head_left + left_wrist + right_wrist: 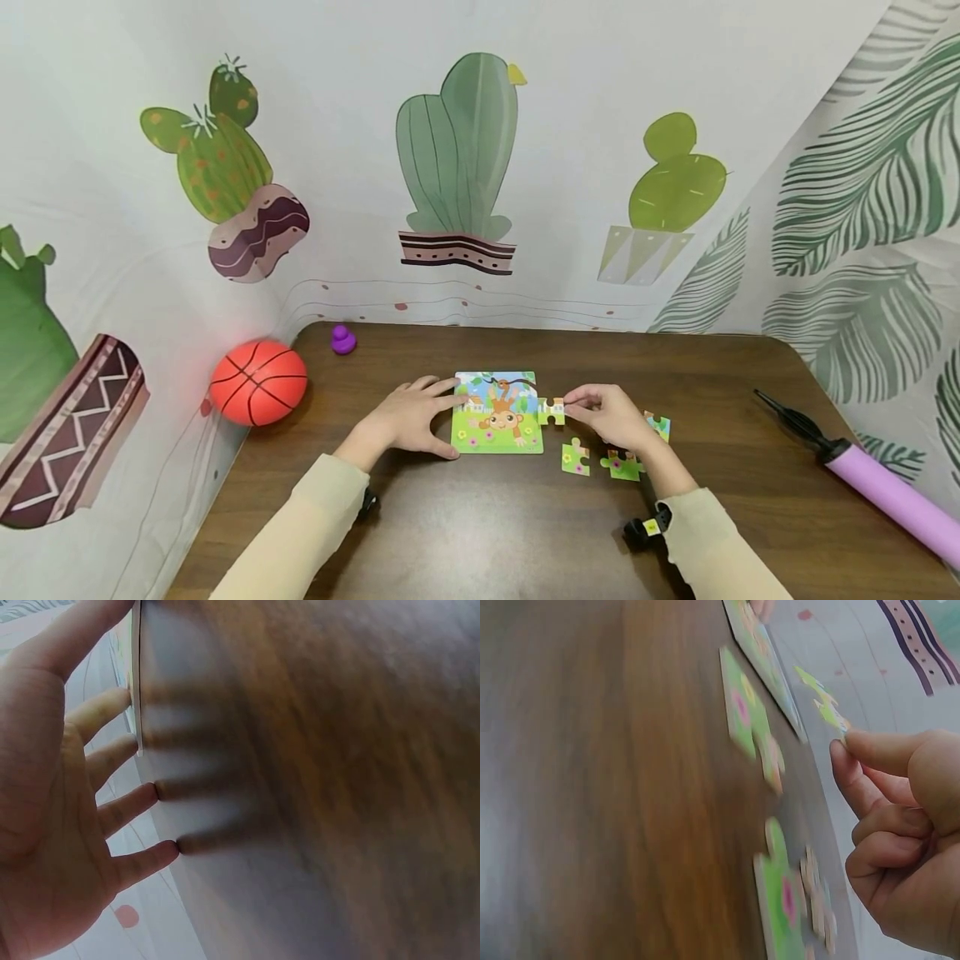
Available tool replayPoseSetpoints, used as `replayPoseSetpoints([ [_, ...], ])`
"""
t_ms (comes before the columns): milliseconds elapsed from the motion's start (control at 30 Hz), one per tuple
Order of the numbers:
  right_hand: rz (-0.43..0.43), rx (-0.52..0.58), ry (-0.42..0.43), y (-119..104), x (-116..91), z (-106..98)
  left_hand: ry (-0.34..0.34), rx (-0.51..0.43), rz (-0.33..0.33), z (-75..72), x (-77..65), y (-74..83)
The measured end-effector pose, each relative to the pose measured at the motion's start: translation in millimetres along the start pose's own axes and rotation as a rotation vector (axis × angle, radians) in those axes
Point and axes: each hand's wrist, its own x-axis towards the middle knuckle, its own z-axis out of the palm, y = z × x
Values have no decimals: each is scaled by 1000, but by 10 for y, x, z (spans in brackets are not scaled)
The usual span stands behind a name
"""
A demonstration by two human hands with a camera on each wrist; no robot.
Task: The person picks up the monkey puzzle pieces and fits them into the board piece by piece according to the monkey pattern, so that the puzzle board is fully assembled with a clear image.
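A square monkey picture board lies flat on the table. My left hand rests at its left edge, fingers spread, with fingertips on the board and the thumb by its lower corner. Between thumb and index finger, my right hand pinches a jigsaw piece just off the board's right edge, raised above the tabletop in the right wrist view. Nearer to me lie a loose piece with a yellow flower and a green piece with a pink flower. Another piece shows partly behind the right hand.
On the brown table, a red basketball sits at the left edge and a small purple duck at the back left. A pink pump with a black nozzle lies at the right. A cactus-print cloth hangs behind.
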Motion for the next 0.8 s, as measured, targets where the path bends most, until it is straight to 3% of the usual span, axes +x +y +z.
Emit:
replayPoseSetpoints([
  [333, 1, 38, -36, -241, 134, 355, 12, -12, 21, 7, 2, -9],
  [800, 97, 80, -51, -571, 483, 898, 21, -22, 22, -11, 11, -3],
])
